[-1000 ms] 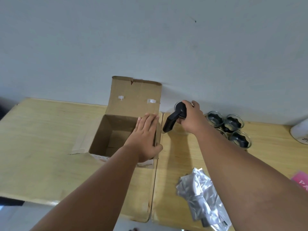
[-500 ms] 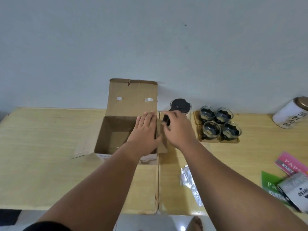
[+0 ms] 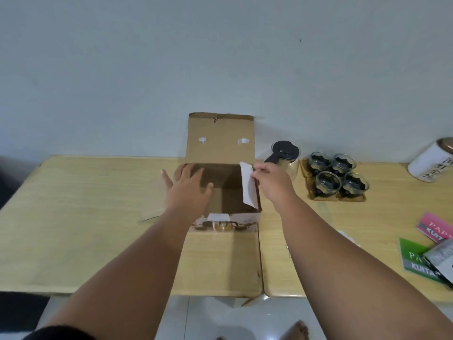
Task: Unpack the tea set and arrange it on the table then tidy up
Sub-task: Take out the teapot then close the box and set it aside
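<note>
An open cardboard box stands on the wooden table, its back lid upright against the wall. My right hand pinches the box's right side flap, which is turned inward with its white face showing. My left hand hovers with fingers spread over the box's left edge. Right of the box stands a glass teapot with a black lid and handle. Several glass cups sit on amber coasters beside it.
A white canister lies tilted at the far right by the wall. Pink and green booklets and a silver packet lie near the right edge. A seam at the box's right side joins the two tabletops.
My right hand let go of the teapot, left it by the wall, then took the box's right flap and folded it inward. My left hand shifted from the right flap to the box's left edge.
</note>
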